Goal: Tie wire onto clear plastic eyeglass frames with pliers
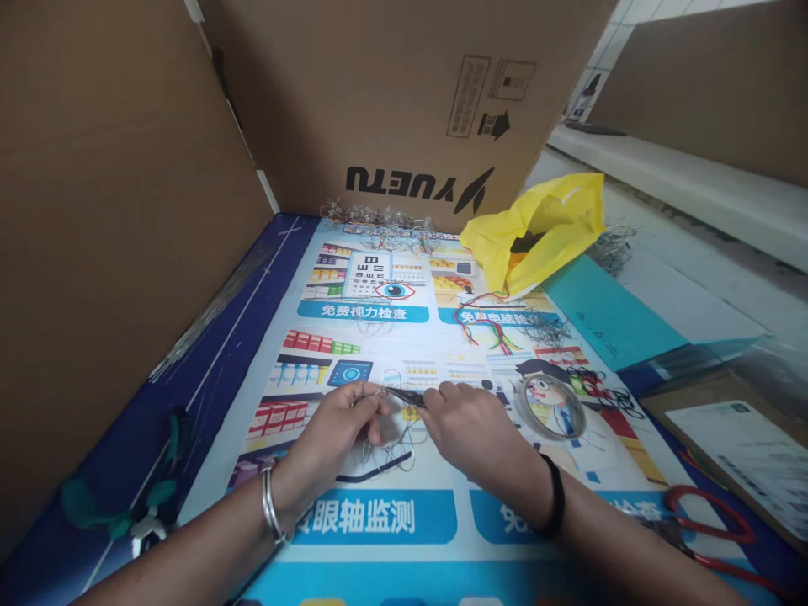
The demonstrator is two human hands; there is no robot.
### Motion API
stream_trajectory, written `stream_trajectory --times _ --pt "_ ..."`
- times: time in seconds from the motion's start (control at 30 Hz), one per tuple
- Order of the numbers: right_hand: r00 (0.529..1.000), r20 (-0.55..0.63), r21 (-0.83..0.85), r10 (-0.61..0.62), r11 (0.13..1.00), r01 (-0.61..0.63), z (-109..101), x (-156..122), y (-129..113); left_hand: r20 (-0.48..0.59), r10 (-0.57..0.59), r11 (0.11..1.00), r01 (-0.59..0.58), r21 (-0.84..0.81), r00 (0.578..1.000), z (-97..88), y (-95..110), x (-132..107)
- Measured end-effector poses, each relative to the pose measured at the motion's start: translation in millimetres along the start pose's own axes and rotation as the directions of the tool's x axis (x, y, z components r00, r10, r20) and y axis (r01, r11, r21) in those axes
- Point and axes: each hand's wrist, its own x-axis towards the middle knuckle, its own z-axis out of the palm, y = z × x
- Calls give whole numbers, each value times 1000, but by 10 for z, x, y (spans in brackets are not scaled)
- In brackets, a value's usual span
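My left hand [347, 425], with a silver bangle at the wrist, pinches a thin bent wire [413, 450] whose loops hang below the fingers. My right hand [470, 425], wearing a black band, grips dark, narrow-nosed pliers [405, 396]. Their tips point left and meet the wire close to my left fingertips; whether the jaws are closed on it is too small to tell. Both hands are just above a printed poster sheet [429, 467], near its middle. The pliers' handles are mostly hidden inside my right hand.
Cardboard [379, 101] stands behind and left. Left lie long wires [215, 311] and green-handled pliers [148, 522]. Clear wired pieces [379, 215] line the back. Rightward are a yellow bag [555, 206], coloured cords [496, 328], a tape roll [523, 404] and red-handled scissors [745, 534].
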Motion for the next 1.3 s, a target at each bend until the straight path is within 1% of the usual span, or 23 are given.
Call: stream_trajectory --times 0.13,0.3,0.43,0.63,0.73,0.83,0.97,1.1,1.3 --pt "999 -16 12 32 999 -32 5 11 -7 -6 -6 1000 6 10 1000 -12 17 5" --pt "996 -10 23 90 996 -89 -62 0 33 -14 0 1000 0 6 1000 -12 25 6" --pt "994 -4 23 107 994 -107 -94 -9 62 -24 6 1000 -7 -8 1000 -8 25 10" --pt "997 -37 23 65 998 -65 -38 -5 31 -42 -6 1000 7 13 999 9 47 -6" --pt "996 -70 6 63 998 -63 -11 -9 11 -44 5 1000 -4 29 999 8 29 -6" --pt "993 -109 -12 48 999 -50 -1 -9 4 -43 28 1000 -27 15 999 2 4 5" --pt "991 -131 -22 24 999 -28 8 -2 12 -42 16 1000 -16 -1 999 4 5 8" --pt "993 -114 11 18 1000 -17 12 -4 28 -37 -1 1000 1 -10 999 23 36 -11" --pt "998 -11 44 62 997 -61 -29 13 48 -39 -8 1000 7 -15 999 19 61 -20"
